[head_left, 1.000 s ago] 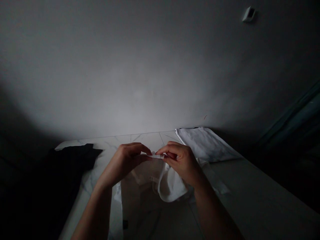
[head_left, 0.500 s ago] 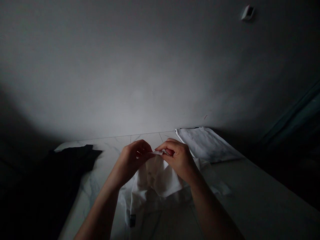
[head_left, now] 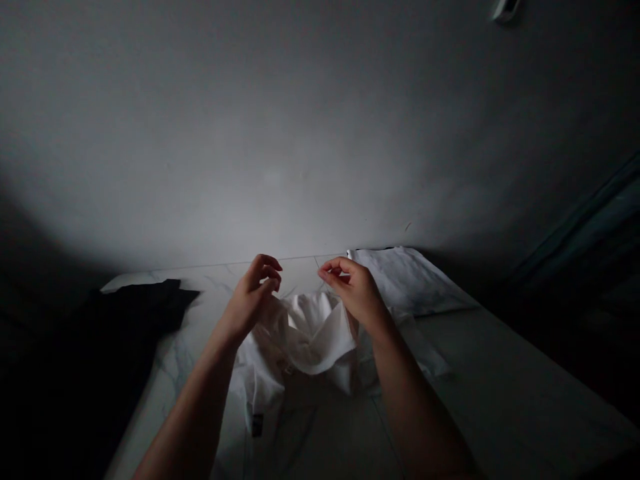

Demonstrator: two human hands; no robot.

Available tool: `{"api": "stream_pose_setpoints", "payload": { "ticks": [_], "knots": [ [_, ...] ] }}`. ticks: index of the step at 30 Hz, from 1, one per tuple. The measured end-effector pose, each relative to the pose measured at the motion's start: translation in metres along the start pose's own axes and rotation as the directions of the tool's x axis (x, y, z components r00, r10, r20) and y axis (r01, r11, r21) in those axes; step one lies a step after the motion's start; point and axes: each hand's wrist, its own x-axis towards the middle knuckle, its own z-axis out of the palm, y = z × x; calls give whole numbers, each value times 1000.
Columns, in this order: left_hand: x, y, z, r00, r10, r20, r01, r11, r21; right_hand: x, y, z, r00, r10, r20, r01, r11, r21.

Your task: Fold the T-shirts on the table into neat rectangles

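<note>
A crumpled white cloth garment (head_left: 320, 343) lies bunched on the marbled table between my forearms, its upper folds standing up a little. A small dark label (head_left: 257, 425) shows at its lower left. Above the garment's left side is my left hand (head_left: 255, 290), fingers loosely curled and apart, with no cloth visible between the tips. My right hand (head_left: 350, 283) hovers over the right side, thumb and forefinger tips pressed together; no cloth shows at those tips. Whether the lower palms brush the fabric is hard to see.
A folded white cloth (head_left: 407, 280) rests at the back right of the marbled table (head_left: 500, 393). Black fabric (head_left: 135, 320) spreads over the left side. A grey wall (head_left: 280, 133) rises behind, with a small white device (head_left: 506, 10) high on it. The light is dim.
Both hands were pinching the garment's raised edge close together. They have let go of that edge and moved apart and up, and the cloth has dropped and slumped.
</note>
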Motion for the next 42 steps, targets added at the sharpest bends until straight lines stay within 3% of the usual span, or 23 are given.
{"api": "stream_pose_setpoints", "payload": {
  "ticks": [2, 4, 7, 9, 12, 15, 19, 23, 28, 35, 42],
  "knots": [
    [-6, 6, 0, 980, -3, 201, -24, 991, 130, 4, 2, -1, 995, -16, -102, 13, 999, -29],
    [-16, 10, 11, 936, 17, 351, -119, 955, 272, 5, 1, -1, 987, -29, -161, 22, 999, -50],
    [-34, 7, 44, 937, 87, 339, -267, 803, 533, 4, -1, 3, 979, -43, -200, 33, 998, -50],
    [-41, 2, 66, 945, 110, 307, -298, 675, 676, 3, -4, 6, 977, -43, -210, 35, 999, -38],
    [-39, -1, 76, 947, 58, 316, -286, 601, 746, 1, -9, 6, 979, -40, -202, 34, 999, -29],
    [-27, 3, 57, 960, 51, 274, -226, 717, 659, -1, -15, 0, 989, -43, -140, 41, 999, -20],
    [-15, 13, 22, 970, 124, 209, -179, 945, 273, -7, -26, -11, 997, -54, 62, 54, 998, 12],
    [-10, 15, 9, 978, 137, 158, -141, 990, 13, -15, -35, -14, 972, -87, 217, 82, 996, 30],
    [-8, 14, 8, 962, 256, 99, -262, 964, 52, -18, -42, -14, 972, -133, 192, 142, 989, -36],
    [-9, 17, 5, 943, 304, 139, -321, 938, 131, -18, -44, -15, 954, -209, 213, 233, 968, -93],
    [-12, 19, 5, 972, 233, 35, -236, 960, 148, -17, -44, -9, 962, -216, 164, 224, 974, -28]
  ]
}}
